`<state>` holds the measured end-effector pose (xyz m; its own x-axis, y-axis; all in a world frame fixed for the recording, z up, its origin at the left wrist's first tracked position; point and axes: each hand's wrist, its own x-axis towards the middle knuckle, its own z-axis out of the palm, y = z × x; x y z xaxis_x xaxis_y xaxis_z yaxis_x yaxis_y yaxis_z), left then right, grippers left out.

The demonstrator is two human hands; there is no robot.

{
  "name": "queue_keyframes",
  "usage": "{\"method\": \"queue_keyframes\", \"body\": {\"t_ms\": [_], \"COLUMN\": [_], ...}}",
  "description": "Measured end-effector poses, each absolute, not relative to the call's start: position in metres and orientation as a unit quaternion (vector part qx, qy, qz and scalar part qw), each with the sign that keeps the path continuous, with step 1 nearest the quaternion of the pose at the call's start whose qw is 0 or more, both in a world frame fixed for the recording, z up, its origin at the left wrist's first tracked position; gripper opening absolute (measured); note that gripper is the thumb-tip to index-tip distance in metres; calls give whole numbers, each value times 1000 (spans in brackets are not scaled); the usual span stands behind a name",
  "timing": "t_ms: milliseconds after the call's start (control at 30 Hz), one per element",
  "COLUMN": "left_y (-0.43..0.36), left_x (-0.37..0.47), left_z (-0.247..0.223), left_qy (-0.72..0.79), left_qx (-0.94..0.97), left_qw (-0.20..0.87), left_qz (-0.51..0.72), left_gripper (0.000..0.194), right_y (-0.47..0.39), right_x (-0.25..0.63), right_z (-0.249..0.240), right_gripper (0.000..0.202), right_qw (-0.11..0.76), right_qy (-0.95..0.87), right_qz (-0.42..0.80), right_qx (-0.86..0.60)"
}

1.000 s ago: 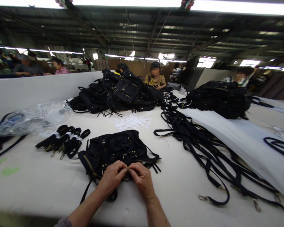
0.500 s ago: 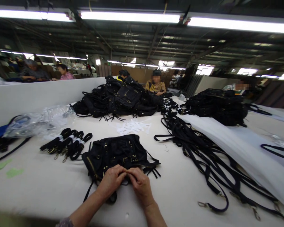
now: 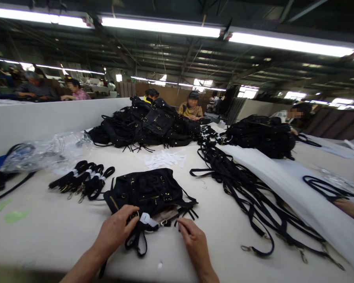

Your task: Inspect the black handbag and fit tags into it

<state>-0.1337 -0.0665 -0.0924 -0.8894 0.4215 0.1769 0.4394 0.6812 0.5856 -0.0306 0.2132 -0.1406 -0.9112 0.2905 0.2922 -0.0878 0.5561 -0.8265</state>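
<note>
A black bag [image 3: 149,184] with brass-coloured buckles and zips lies on the table in front of me. Its near edge gapes, showing a greyish lining [image 3: 166,214]. At that opening is a bundled black strap with a white wrap [image 3: 148,221], a metal clasp beside it and a loop hanging toward me. My left hand [image 3: 116,228] grips the bag's near left edge by a buckle, thumb and fingers closed. My right hand [image 3: 194,237] is pinched at the right end of the opening, around a small dark tip that I cannot identify.
Bundled straps [image 3: 93,179] lie left of the bag, and white strips [image 3: 165,158] beyond it. Long black straps with hooks [image 3: 247,196] spread to the right beside white sheeting [image 3: 271,167]. Bag piles [image 3: 147,122] stand behind. A co-worker's hand [image 3: 352,208] reaches in at right.
My hands were together at the bag's near edge and have moved apart, left and right. The lining and white-wrapped strap now show between them. Another person's hand has appeared at the right.
</note>
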Motion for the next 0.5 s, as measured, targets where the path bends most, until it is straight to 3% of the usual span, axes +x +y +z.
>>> {"method": "queue_keyframes", "body": {"t_ms": [100,167,300,400,500], "left_y": [-44,-35,-31,-38,-46], "left_x": [-119,-111,-104,-106,-114], "left_z": [-99,-108,-131,-145,-150], "left_qy": [-934,-922,-863,-800,-735], "left_qx": [-272,-307,-341,-329,-283], "left_qw": [21,28,28,-70,-182], "left_qz": [-232,-234,-372,-497,-589], "left_gripper": [44,52,52,43,35], "right_y": [184,163,135,129,124], "right_x": [-29,-27,-26,-24,-24], "right_z": [-135,-132,-126,-119,-117], "right_gripper": [23,26,33,38,49], "right_qw": [160,128,96,77,63], "right_qy": [-879,-879,-838,-843,-896], "right_qz": [450,460,530,521,427], "right_qx": [-7,-6,-85,-111,-102]}}
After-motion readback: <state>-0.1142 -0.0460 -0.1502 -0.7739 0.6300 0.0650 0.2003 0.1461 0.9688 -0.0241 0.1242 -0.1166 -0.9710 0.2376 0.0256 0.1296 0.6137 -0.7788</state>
